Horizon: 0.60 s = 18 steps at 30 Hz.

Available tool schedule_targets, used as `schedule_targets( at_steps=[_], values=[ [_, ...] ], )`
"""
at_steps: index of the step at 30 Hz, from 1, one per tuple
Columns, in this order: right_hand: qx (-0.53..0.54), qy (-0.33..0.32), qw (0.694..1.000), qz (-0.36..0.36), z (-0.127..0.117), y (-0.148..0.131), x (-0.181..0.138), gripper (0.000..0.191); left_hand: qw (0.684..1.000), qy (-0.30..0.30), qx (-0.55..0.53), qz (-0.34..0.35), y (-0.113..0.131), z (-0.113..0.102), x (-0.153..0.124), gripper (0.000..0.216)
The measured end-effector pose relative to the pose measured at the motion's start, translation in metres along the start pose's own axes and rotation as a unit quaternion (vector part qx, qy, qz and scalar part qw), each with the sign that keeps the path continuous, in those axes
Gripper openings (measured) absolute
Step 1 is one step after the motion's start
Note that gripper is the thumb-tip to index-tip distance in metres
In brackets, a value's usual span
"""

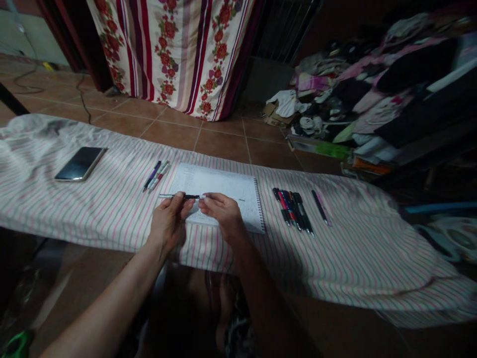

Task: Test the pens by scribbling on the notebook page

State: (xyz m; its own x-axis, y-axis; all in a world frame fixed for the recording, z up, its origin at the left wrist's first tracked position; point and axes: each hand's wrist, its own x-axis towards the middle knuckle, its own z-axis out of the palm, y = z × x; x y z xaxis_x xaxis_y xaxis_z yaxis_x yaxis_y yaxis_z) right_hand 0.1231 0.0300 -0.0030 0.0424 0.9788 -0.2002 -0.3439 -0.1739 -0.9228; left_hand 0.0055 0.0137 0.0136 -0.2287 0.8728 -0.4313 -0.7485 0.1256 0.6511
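A pen (179, 196) with a black grip and silvery barrel is held level over the near edge of a spiral notepad (227, 191). My left hand (169, 221) pinches the pen near its middle. My right hand (223, 211) has its fingertips closed at the pen's right end. The notepad lies on a long surface covered with striped cloth (93, 209).
A dark phone (80, 164) lies at the cloth's left. Three pens (156, 175) rest left of the notepad, several dark pens (292, 209) to its right, plus one apart (319, 207). A flowered sheet (175, 49) hangs behind. Piled clothes (372, 89) fill the right.
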Motion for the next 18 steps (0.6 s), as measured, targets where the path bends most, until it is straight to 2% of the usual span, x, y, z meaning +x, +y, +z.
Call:
schedule_targets(
  at_steps=[4,7,9,11,13,18],
  values=[
    [-0.028,0.001,0.998,-0.061,0.008,0.000,-0.002,0.026,0.999,-0.002,-0.023,-0.036,0.006,0.001,0.001,0.019],
    [-0.060,-0.031,0.995,-0.072,0.014,0.002,-0.006,0.021,0.999,-0.010,-0.001,-0.047,0.010,-0.001,0.002,0.016],
    [-0.050,-0.050,0.996,-0.052,0.017,0.005,-0.010,0.020,0.999,-0.012,0.038,-0.007,0.011,-0.004,0.003,0.010],
    [-0.010,-0.057,0.998,-0.020,0.019,0.009,-0.012,0.021,0.993,-0.018,0.093,0.067,0.010,-0.007,0.005,0.005],
    [0.030,-0.057,0.998,0.016,0.019,0.013,-0.013,0.025,0.981,-0.028,0.142,0.130,0.007,-0.010,0.008,0.015],
    [0.064,-0.041,0.996,0.047,0.016,0.018,-0.009,0.028,0.977,-0.041,0.165,0.131,0.002,-0.015,0.013,0.028]
  ],
)
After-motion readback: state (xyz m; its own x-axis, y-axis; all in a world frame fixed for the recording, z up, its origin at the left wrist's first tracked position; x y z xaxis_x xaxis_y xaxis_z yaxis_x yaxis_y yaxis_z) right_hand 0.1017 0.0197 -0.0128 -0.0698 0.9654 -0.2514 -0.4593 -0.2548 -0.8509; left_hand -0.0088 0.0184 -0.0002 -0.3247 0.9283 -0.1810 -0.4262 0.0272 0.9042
